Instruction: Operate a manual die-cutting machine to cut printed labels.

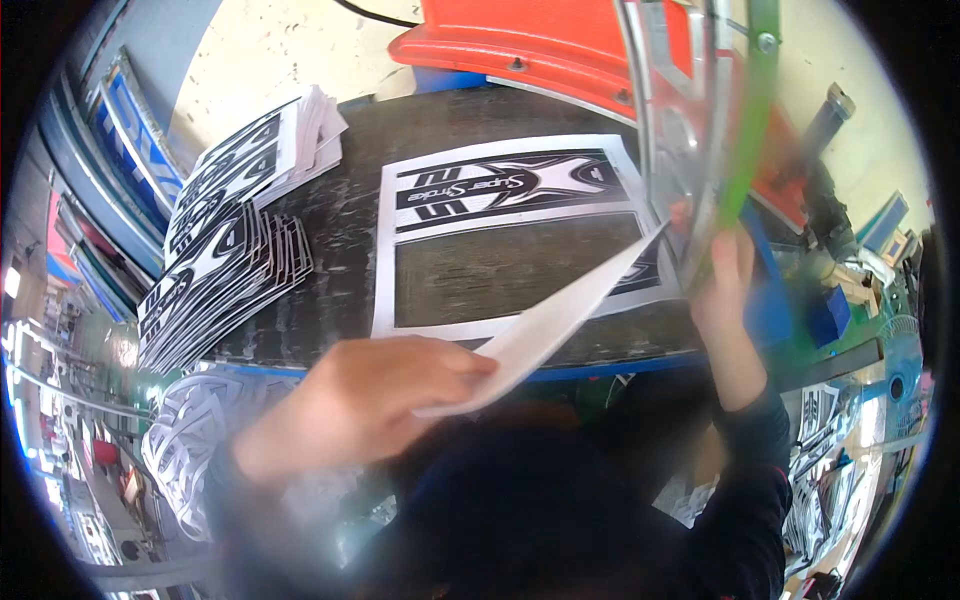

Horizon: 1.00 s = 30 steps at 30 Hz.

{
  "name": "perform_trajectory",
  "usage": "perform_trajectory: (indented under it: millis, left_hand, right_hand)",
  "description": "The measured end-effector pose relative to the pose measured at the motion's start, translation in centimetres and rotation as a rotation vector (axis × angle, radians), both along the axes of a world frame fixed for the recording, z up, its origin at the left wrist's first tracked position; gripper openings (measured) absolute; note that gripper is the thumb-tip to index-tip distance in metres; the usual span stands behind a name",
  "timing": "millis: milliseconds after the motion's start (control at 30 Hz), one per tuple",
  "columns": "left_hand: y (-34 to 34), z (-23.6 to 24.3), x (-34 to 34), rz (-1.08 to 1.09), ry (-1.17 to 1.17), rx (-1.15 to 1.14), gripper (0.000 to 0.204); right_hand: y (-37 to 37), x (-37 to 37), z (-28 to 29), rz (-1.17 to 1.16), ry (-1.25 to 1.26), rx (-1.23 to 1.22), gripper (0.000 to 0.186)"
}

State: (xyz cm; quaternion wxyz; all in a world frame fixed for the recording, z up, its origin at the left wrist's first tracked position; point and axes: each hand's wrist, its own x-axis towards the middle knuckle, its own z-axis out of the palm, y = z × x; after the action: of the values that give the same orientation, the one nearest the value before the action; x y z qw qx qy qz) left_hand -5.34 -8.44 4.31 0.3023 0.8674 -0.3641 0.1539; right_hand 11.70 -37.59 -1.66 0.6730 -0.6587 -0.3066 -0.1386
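Observation:
My left hand, slightly blurred, pinches one end of a white-backed cut piece of sheet. The piece slants up to the right, and its printed edge shows near the far tip. Beneath it on the dark table lies a printed white sheet. A black-and-white panel fills its upper half; a rectangular opening below lets the tabletop show through. On the right, my right hand is closed around the lower part of a raised green-edged metal frame. Its fingers are partly hidden by the frame and motion blur.
Fanned stacks of printed pieces and a pile of printed sheets cover the table's left side. An orange-red machine part stands behind. Crumpled white offcuts hang below the left edge. Framed panels lean at far left.

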Motion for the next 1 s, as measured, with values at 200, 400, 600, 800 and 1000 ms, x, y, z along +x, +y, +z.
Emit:
perform_trajectory:
  millis: [200,400,600,800,1000]
  left_hand:
    - [9.2,2.2,-0.4,0.752,-0.164,-0.866,0.010]
    - [24.6,4.8,-9.2,1.001,-0.246,-1.047,0.021]
    - [33.1,1.7,-13.5,1.496,0.024,-0.373,0.043]
    - [16.0,3.4,2.1,1.100,-0.306,-0.088,0.045]
    - [4.6,-2.1,11.0,0.320,0.115,0.156,0.053]
  right_hand:
    - [-2.5,1.7,-2.5,0.010,0.039,0.210,0.058]
    - [-2.7,2.0,-2.5,0.023,0.052,0.263,0.056]
    - [-2.5,2.2,-2.4,0.039,0.071,0.316,0.056]
    - [-3.6,2.2,-3.2,0.049,0.009,0.257,0.056]
    - [-1.8,0.7,0.0,-0.164,0.018,0.087,0.067]
